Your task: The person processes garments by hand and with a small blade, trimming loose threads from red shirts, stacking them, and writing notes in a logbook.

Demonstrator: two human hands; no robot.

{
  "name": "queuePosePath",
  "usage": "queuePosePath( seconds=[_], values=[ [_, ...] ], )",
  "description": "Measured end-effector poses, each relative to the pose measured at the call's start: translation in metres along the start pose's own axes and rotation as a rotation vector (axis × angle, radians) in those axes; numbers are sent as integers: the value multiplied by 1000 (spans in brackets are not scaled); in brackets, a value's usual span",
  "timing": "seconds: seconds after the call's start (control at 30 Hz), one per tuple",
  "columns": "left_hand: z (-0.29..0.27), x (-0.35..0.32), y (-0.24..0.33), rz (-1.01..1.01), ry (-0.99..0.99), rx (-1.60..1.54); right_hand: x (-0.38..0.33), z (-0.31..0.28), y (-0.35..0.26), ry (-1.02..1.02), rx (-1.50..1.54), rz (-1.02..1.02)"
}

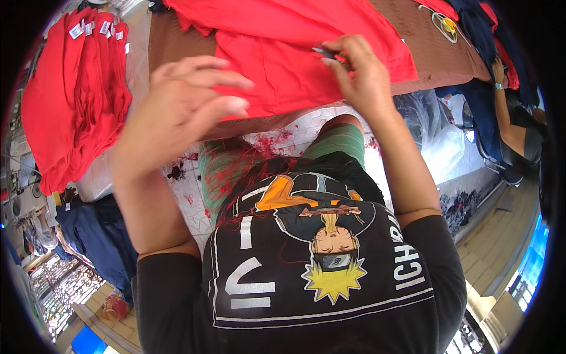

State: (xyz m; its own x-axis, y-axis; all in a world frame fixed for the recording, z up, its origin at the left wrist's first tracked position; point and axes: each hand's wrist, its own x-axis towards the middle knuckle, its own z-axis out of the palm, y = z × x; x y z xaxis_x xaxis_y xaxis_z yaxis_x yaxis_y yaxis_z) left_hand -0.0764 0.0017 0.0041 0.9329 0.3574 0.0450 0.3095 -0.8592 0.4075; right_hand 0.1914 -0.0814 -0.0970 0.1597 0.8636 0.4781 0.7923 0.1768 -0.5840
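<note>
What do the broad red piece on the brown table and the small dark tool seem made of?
Broad red piece: soft matte fabric, fibre uncertain; it lies in shallow creases without shine.
Small dark tool: perhaps metal or plastic; the right hand hides much of it.

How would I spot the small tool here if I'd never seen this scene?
Find the brown tabletop at the top, then the red cloth spread on it. Over that cloth, the right hand holds the tool. It is small and dark against bright red.
</note>
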Motion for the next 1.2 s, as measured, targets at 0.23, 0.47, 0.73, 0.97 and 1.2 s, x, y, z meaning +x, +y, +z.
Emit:
queuePosePath(
  seconds=[0.23, 0.47, 0.73, 0.97, 1.2],
  values=[
    [38, -1, 14, -206, 236, -99, 1, -23, -3, 36, -22, -30],
    [114, 1, -34, -271, 663, -248, -22, -4, 1, -256, -286, -52],
    [65, -27, -34, -286, 1008, -998, 33, -92, 37, -500, 468, 228],
    [80, -16, -42, -493, 1000, -834, 40, -71, 22, -490, 509, 284],
    [77, -8, -45, -610, 662, -743, 43, -83, 47, -359, 526, 382]
  ],
)
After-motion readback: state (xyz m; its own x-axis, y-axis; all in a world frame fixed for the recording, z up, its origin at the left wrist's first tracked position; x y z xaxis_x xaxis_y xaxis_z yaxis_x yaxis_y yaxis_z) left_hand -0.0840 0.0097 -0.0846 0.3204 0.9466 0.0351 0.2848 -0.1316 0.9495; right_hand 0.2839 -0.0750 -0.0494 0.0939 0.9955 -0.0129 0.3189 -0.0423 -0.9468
